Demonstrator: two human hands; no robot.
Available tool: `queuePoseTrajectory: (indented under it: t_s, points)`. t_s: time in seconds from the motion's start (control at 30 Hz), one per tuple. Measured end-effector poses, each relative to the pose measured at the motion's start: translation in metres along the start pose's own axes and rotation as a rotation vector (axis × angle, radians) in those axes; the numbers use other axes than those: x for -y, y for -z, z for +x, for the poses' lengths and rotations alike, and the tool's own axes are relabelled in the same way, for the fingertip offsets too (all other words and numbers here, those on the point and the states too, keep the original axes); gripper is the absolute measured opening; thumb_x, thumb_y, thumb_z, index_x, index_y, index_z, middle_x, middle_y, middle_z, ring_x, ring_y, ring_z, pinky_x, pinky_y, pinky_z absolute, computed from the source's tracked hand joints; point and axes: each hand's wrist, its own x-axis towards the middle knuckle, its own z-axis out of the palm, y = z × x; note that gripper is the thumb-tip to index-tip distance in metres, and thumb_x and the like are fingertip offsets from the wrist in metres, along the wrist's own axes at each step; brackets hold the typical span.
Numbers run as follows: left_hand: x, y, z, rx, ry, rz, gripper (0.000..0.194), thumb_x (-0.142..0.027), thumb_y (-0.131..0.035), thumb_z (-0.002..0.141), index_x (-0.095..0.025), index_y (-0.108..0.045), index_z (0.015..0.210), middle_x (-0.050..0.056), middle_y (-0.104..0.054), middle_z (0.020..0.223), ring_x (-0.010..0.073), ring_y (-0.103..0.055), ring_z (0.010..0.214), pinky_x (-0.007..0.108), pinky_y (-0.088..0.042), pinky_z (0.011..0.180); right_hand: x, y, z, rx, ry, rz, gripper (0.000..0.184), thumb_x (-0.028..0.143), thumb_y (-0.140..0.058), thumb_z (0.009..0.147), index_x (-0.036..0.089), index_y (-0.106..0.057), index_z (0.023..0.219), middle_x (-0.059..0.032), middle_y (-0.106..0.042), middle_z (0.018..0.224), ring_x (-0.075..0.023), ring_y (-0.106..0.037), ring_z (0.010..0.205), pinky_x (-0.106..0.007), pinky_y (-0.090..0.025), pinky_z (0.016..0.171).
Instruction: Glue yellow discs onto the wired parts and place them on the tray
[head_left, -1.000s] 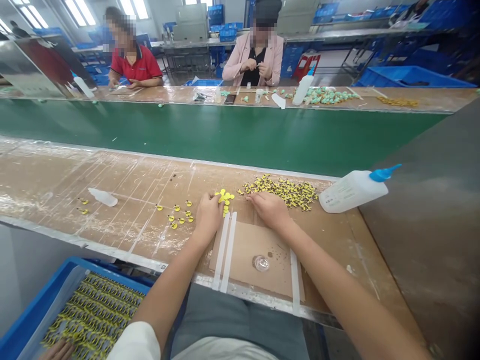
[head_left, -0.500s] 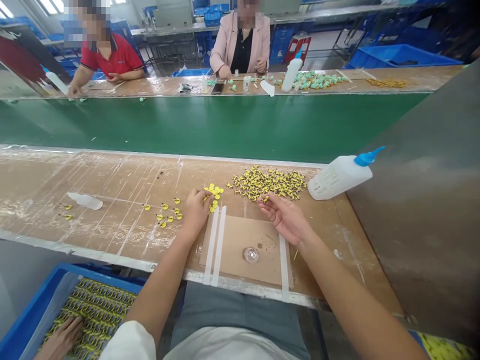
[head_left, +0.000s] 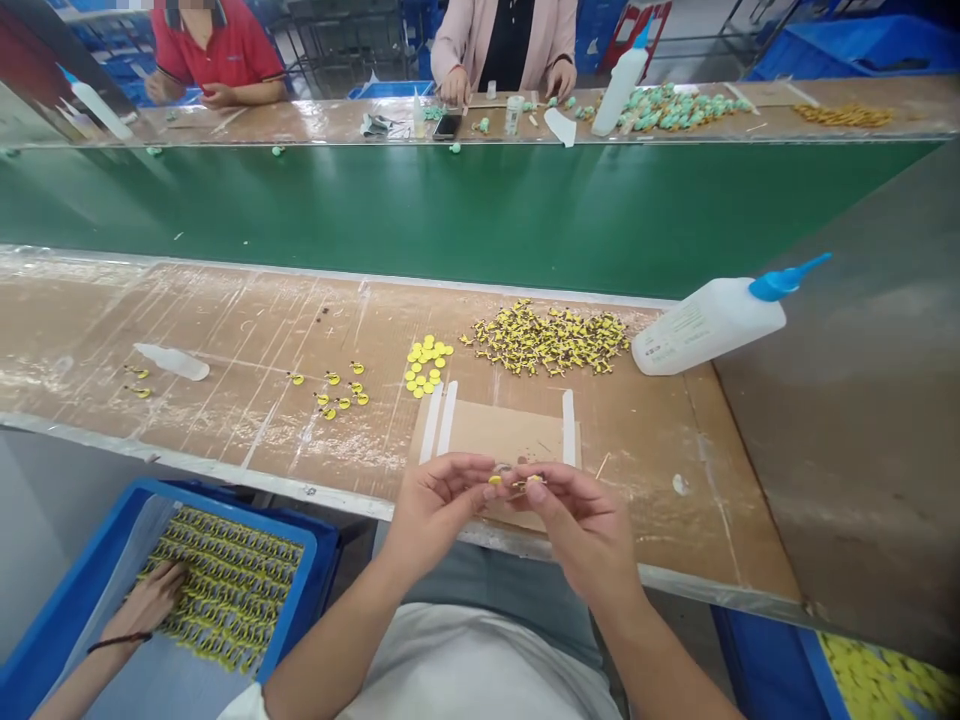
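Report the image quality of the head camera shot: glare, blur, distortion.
Head view: wide-angle bending tilts and curves the workbench edges; glare whitens its shiny surface at left; the grey panel looks smeared; the yellow pieces between the left hand and right hand look slightly soft.

no text readable in view. white plastic squeeze bottle [head_left: 701, 328] with blue nozzle: small printed lines on side facing camera, too blurred and small to read, no word or number can be told.
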Motion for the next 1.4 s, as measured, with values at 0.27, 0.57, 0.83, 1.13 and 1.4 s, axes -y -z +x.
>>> queuePoseTrajectory:
  t_s: [0.27, 0.57, 0.83, 1.13, 1.4]
  points:
    - [-0.001, 0.005, -0.002, 0.149, -0.123, -0.045, 0.023, -0.015, -0.08, 0.075, -0.022, -0.08, 0.097, 0.007, -0.076, 0.096, 0.0165, -0.071, 0.084, 0.023, -0.059, 0.07, 0.0, -0.012, -0.004, -0.113, -0.124, 0.218, 0.019, 0.036, -0.081, 0.079, 0.022, -0.077, 0.09, -0.0048, -0.076, 0.086, -0.0151, -0.073, 0.071, -0.026, -0.064, 0.069]
    - [0.004, 0.008, -0.01, 0.147, -0.309, 0.035, 0.032, -0.009, -0.079, 0.075, -0.026, -0.079, 0.102, 0.008, -0.073, 0.101, 0.0203, -0.069, 0.097, 0.029, -0.059, 0.081, -0.002, -0.027, -0.018, -0.156, -0.178, 0.327, 0.017, 0.034, -0.081, 0.08, 0.021, -0.076, 0.09, -0.005, -0.076, 0.088, -0.0133, -0.073, 0.074, -0.022, -0.062, 0.072]
    - [0.015, 0.021, -0.026, 0.148, -0.218, -0.117, 0.02, -0.016, -0.079, 0.077, -0.023, -0.079, 0.096, 0.005, -0.075, 0.09, 0.0143, -0.071, 0.071, 0.026, -0.058, 0.066, -0.012, -0.005, -0.03, -0.151, -0.077, 0.203, 0.015, 0.034, -0.082, 0.078, 0.023, -0.079, 0.087, -0.0056, -0.076, 0.09, -0.0162, -0.071, 0.074, -0.026, -0.061, 0.065]
    - [0.043, 0.016, -0.037, 0.075, 0.118, -0.261, 0.02, -0.03, -0.08, 0.078, -0.015, -0.075, 0.091, 0.006, -0.074, 0.077, 0.0135, -0.069, 0.065, 0.022, -0.054, 0.058, -0.027, 0.003, -0.049, -0.141, -0.025, 0.026, 0.01, 0.031, -0.079, 0.08, 0.023, -0.08, 0.086, -0.0067, -0.075, 0.084, -0.0185, -0.071, 0.07, -0.029, -0.062, 0.063]
    - [0.04, 0.002, -0.038, -0.004, -0.065, -0.104, 0.018, -0.023, -0.081, 0.075, -0.019, -0.078, 0.093, 0.006, -0.076, 0.082, 0.0155, -0.07, 0.065, 0.025, -0.059, 0.056, -0.031, -0.013, -0.051, -0.167, -0.027, 0.038, 0.01, 0.031, -0.079, 0.08, 0.023, -0.079, 0.087, -0.006, -0.077, 0.085, -0.0162, -0.071, 0.067, -0.026, -0.062, 0.063]
